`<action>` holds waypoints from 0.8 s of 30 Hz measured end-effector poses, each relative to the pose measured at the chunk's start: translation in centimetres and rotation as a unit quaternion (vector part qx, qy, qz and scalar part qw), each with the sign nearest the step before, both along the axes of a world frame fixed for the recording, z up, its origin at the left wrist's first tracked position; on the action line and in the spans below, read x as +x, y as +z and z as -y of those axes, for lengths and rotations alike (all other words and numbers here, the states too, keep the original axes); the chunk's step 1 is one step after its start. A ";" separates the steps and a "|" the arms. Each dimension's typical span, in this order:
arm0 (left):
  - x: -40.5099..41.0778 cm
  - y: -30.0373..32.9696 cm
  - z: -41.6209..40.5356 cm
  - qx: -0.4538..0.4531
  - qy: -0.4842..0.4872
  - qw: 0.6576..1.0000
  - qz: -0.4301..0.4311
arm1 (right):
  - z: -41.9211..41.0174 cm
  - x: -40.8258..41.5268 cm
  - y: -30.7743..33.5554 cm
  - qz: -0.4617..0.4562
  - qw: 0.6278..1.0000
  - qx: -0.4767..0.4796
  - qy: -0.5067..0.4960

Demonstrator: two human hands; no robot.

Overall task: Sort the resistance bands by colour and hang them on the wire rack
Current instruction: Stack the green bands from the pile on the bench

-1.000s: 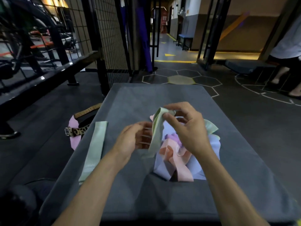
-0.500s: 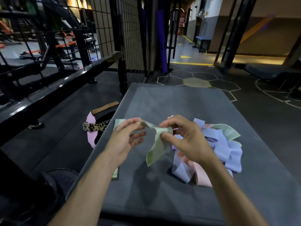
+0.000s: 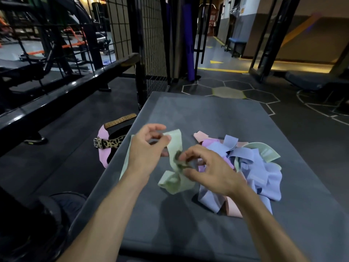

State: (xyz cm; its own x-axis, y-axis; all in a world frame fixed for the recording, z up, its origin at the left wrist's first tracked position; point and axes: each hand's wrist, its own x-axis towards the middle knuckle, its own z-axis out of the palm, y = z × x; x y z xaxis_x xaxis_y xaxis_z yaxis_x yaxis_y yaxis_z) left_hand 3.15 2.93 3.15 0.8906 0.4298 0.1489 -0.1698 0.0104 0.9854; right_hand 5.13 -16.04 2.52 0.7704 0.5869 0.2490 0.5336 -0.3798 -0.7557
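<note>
While both hands' fingers pinch the twisted pale-green fabric resistance band, untwist it flat between them before laying it down.

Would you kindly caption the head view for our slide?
Both hands untwist a green band beside the mixed pile.

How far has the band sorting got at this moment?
Early. One green band lies flat by the mat's left edge. The left hand and right hand pinch a second green band. The mixed pile remains unsorted, and nothing shows on the wire rack.
</note>
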 end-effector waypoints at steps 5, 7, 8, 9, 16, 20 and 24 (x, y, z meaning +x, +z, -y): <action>-0.8 1.5 2.4 -0.006 -0.060 0.997 0.056 | -1.0 -0.7 0.1 0.001 0.994 0.080 -0.070; -0.9 1.8 2.8 0.019 -0.086 0.992 0.085 | -1.4 -0.6 0.0 0.004 0.988 0.137 -0.072; -1.0 1.8 2.8 0.022 -0.094 0.991 0.097 | -1.5 -0.4 -0.1 0.006 0.983 0.166 -0.079; -1.0 1.9 2.9 0.012 -0.107 0.989 0.105 | -1.5 -0.3 -0.1 0.002 0.977 0.195 -0.090; -0.9 1.7 1.5 0.053 -0.046 0.990 0.119 | 0.1 -0.7 2.5 -0.123 0.926 0.349 -0.081; -1.3 1.5 2.0 0.093 -0.137 0.982 0.087 | 0.4 -0.9 3.6 -0.159 0.907 0.383 -0.068; -1.8 1.9 2.8 0.077 -0.127 0.983 0.110 | 0.4 -1.4 4.3 -0.157 0.907 0.386 -0.066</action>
State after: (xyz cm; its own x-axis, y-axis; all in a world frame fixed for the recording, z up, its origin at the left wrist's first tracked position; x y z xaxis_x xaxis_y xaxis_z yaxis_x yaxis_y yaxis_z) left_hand 1.37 0.15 5.03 0.9050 0.1549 0.3963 -0.3907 -0.0667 0.9181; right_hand 3.77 -16.41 6.83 0.9249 0.2295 0.3033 0.2353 0.2814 -0.9303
